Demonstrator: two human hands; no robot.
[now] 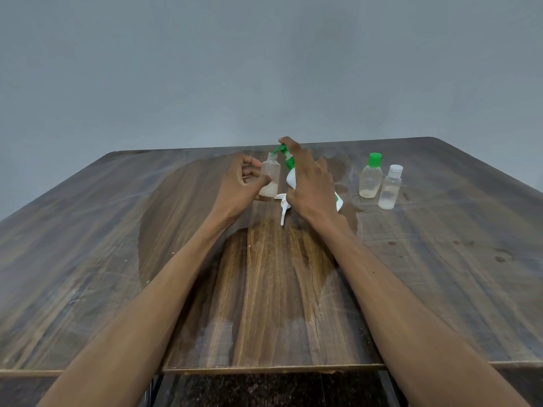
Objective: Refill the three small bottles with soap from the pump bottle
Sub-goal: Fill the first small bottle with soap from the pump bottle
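Against the grey wall, on the scratched wooden desk (pixel 440 274), your left hand (pixel 244 183) grips the uncapped clear plastic small bottle (pixel 270 179), barely filled, while your right hand (pixel 311 183) wraps and presses the white, green-topped pump bottle (pixel 289 171); two capped bottles wait.

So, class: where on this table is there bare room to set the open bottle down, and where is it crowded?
Bare: the table left of the left hand and between the forearms. Crowded: around the pump bottle, white sprayer top and two capped bottles.

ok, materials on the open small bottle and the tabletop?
Open small bottle: clear, slightly frosted plastic by the look; pale liquid shows through at the bottom, threaded neck uncapped. Tabletop: probably wood-grain laminate, semi-gloss; streaky grain with glare and scuffs, thin edge band at the front.
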